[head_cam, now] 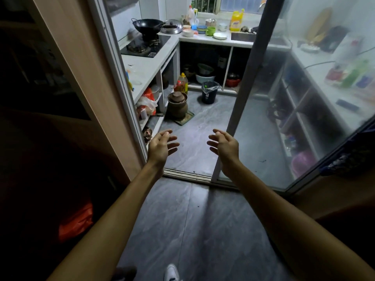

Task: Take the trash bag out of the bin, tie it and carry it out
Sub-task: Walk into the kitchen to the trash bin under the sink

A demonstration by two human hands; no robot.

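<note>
Here, in the head view, the left hand (161,146) and right hand (224,146) reach forward side by side at the kitchen threshold, palms facing each other. Each grip is apart, fingers loosely spread and holding nothing, probably readied for a two-handed lift. The bin (209,96) stands on the far floor against the open shelves under the surface (203,39), well apart from both hands. The trash bag (212,85) lines it, folded over the rim, not yet lifted, and the sliding glass door (294,118) at right leaves a gap to walk through.
</note>
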